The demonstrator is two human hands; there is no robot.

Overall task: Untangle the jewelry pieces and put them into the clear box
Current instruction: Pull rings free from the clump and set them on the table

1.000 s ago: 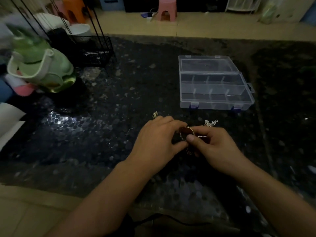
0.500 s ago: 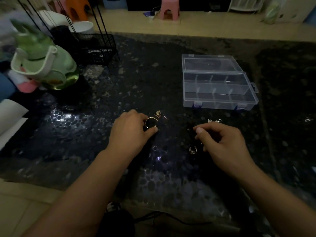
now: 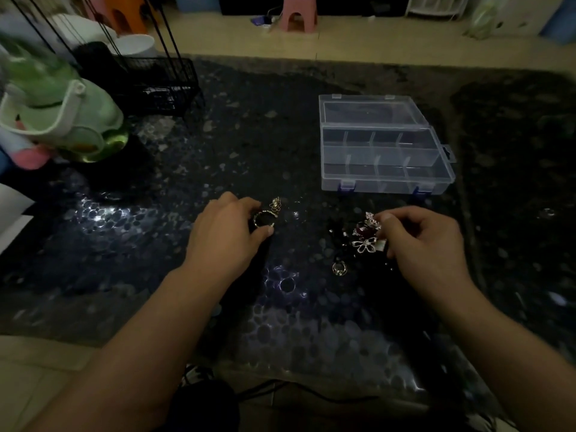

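Note:
My left hand [image 3: 229, 235] pinches a gold ring [image 3: 263, 219] between thumb and fingers, low over the dark table. A small gold flower piece [image 3: 275, 204] lies just beyond it. My right hand [image 3: 424, 244] pinches a tangled cluster of silver flower and dark red pieces [image 3: 367, 236] at its fingertips. A small round ring [image 3: 339, 269] lies on the table below that cluster. The clear box [image 3: 386, 179] stands open behind my right hand, its lid tipped back and its divided compartments showing nothing inside.
A dark pebble-patterned table [image 3: 280, 307] carries everything. At the left stand a green and white kettle-like toy [image 3: 59, 120] and a black wire basket [image 3: 156, 85]. White paper [image 3: 12, 216] lies at the left edge. A pink stool [image 3: 297, 14] stands on the floor beyond.
My hands, joined on one tangle a second ago, have parted. The left hand carried the gold ring off to the left; the right hand took hold of the silver and red cluster.

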